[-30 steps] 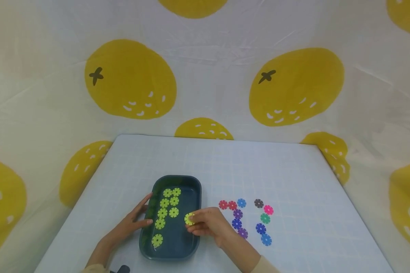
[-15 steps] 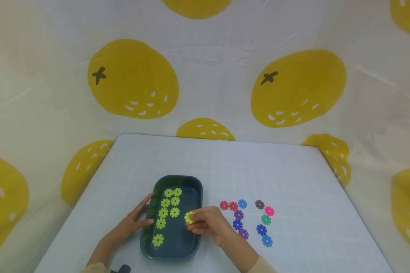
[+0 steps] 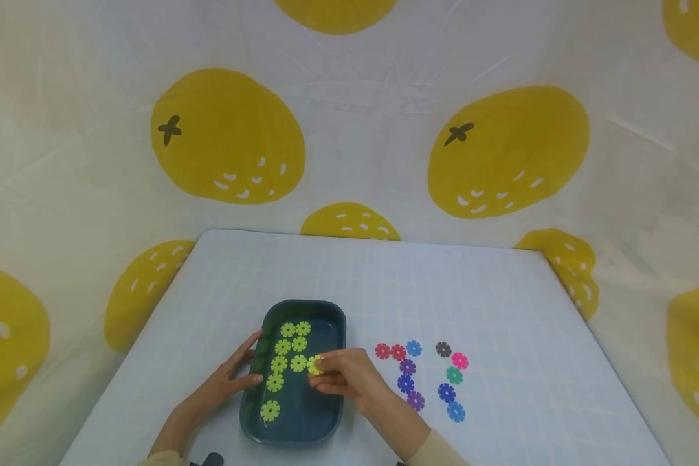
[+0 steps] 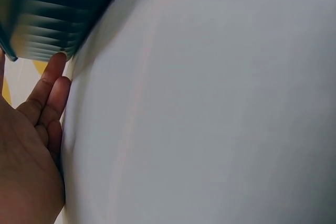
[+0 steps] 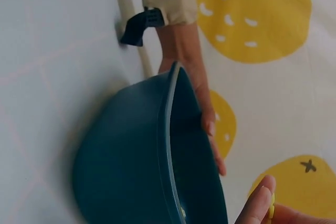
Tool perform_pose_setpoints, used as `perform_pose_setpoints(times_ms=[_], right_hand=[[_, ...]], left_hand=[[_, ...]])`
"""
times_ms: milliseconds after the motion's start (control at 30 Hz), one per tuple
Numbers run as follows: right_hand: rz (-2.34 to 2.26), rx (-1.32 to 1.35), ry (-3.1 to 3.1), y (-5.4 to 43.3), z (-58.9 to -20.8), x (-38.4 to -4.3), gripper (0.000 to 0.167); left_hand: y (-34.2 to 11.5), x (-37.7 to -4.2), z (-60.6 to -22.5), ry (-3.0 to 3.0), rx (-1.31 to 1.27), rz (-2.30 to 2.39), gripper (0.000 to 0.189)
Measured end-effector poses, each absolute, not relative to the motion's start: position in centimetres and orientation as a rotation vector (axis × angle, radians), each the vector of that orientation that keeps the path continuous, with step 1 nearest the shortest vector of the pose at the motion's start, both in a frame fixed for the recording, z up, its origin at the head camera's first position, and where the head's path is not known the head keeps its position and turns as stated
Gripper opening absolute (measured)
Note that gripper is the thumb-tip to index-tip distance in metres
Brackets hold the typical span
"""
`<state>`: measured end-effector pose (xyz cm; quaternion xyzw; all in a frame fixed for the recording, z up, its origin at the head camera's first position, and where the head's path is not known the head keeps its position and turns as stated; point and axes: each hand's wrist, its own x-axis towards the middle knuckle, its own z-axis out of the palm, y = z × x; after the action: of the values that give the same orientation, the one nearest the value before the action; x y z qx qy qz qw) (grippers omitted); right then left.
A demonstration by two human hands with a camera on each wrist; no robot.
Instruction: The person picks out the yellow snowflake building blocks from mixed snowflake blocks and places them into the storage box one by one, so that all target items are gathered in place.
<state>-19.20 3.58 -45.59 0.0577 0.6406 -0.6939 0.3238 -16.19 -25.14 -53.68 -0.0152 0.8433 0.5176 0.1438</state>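
Note:
A dark teal tray (image 3: 246,414) stands on the table with several yellow-green notched plastic discs (image 3: 270,410) flat on its floor. My right hand (image 3: 352,375) is over the tray's right side. Between its thumb and fingers it pinches one yellow disc (image 3: 314,365), seen edge-on in the right wrist view as a thin yellow strip (image 5: 271,209). In the head view the held disc sits just right of another yellow disc (image 3: 298,363). My left hand (image 3: 227,378) rests at the tray's left rim, fingers extended; in the left wrist view its fingertips (image 4: 59,61) meet the ribbed tray wall (image 4: 47,24).
Right of the tray, loose discs lie on the white table (image 3: 472,298) in two rough columns, including a red one (image 3: 382,351), a pink one (image 3: 459,360), a green one (image 3: 454,375) and blue ones (image 3: 455,411). Fruit-printed cloth (image 3: 367,129) hangs behind the table.
My right hand has moved slightly left and away from me over the tray, carrying the pinched yellow disc beside another disc. My left hand stays at the rim.

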Motion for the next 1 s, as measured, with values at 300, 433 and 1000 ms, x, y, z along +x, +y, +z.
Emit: perform_pose_setpoints(times_ms=[300,433,1000], right_hand=[[-1.855,0.165,1.668,2.9,-44.8,-20.0,0.022],[-1.844,0.152,1.708,2.3,-44.6,-20.2,0.024],[-1.773,0.145,1.752,1.3,-45.6,-21.0,0.02]], left_hand=[[-25.1,-16.2,-53.4,2.44,-0.041,1.485,0.086],[-25.1,-16.2,-53.5,2.443,-0.032,1.481,0.086],[-25.0,-16.1,-53.7,2.428,-0.036,1.524,0.085]])
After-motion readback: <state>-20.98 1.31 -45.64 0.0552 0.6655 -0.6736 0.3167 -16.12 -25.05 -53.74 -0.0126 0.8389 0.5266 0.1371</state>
